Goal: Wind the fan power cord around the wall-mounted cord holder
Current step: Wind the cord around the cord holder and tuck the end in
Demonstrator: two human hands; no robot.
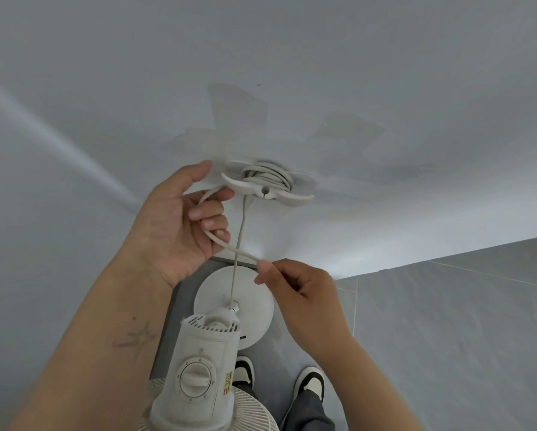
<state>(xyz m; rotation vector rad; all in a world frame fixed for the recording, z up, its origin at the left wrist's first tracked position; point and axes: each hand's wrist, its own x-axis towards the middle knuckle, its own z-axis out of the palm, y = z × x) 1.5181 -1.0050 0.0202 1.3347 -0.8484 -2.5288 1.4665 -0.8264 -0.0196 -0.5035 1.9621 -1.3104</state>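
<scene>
A white cord holder with flat petal-like arms is fixed to the pale wall. Several turns of the grey-white power cord lie wound around its core. My left hand sits just left of the holder and grips a loop of the cord. From there the cord runs down and right to my right hand, which pinches it between thumb and fingertips. A thinner stretch hangs straight down from the holder to the white fan below.
The fan's round base stands on the grey tiled floor close to the wall. Its motor housing with a dial and grille are right under my arms. My shoes are beside the base.
</scene>
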